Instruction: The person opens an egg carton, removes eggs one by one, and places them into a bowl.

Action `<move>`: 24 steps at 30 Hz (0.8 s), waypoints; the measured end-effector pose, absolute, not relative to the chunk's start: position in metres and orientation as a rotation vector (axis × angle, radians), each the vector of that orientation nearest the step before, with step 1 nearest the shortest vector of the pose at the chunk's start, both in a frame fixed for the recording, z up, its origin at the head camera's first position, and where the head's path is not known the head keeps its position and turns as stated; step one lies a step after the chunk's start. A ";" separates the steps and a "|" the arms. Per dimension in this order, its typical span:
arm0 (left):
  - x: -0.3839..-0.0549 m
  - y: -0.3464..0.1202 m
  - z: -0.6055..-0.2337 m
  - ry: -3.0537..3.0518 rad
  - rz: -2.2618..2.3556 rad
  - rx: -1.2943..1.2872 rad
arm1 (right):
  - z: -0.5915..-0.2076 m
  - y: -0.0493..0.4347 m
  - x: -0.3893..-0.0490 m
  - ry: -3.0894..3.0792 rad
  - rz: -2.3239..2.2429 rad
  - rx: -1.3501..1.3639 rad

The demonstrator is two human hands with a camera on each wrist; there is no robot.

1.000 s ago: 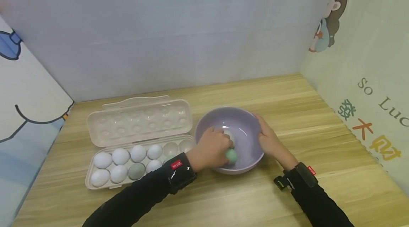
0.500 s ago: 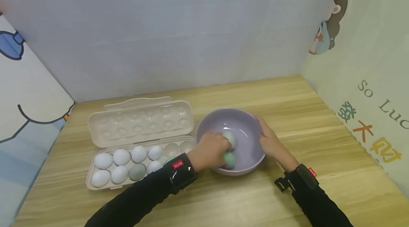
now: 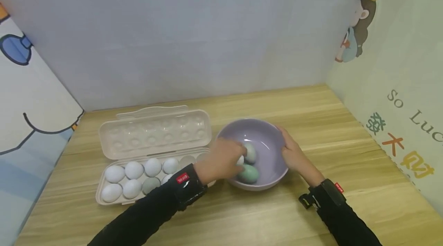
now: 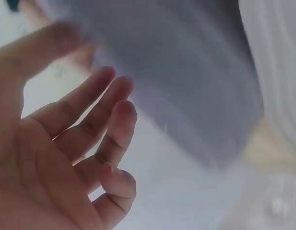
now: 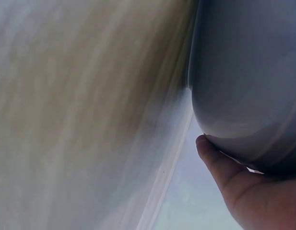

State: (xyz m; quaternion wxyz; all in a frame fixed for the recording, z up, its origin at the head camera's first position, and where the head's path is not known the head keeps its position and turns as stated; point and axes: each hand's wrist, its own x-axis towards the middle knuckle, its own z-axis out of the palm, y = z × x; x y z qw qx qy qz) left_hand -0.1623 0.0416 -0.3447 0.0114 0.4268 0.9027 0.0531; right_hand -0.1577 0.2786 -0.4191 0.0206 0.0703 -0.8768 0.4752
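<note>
A purple bowl (image 3: 266,161) stands on the table, with its rim gripped at the right by my right hand (image 3: 293,153). In the right wrist view, the thumb (image 5: 222,165) presses the outside of the bowl (image 5: 248,86). Inside lie a green egg (image 3: 249,174), a pale green egg (image 3: 250,153) and a white egg (image 3: 240,160) partly covered by my left hand (image 3: 221,159). That hand is over the bowl's left rim. Its fingers are loosely bent and hold nothing in the left wrist view, where the palm (image 4: 47,167) shows beside the blurred bowl (image 4: 186,81).
Left of the bowl an egg carton (image 3: 100,196) stands with its lid (image 3: 155,132) laid back. Several white eggs (image 3: 134,170) and a grey-green egg (image 3: 150,185) fill its cups; my left arm hides part of it. Printed cloth walls surround the wooden table (image 3: 294,107).
My left hand has drawn back to the left from inside the bowl, its fingers loosened. The white egg now shows beside the two green ones. My right hand still holds the rim.
</note>
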 end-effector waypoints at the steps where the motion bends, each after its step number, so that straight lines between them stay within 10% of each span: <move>1: -0.163 0.035 -0.339 2.833 0.192 1.331 | -0.420 0.279 -0.158 -2.724 1.472 0.211; 24: -0.160 -0.073 -0.360 2.616 0.252 1.221 | -0.416 0.275 -0.157 -2.722 1.506 0.199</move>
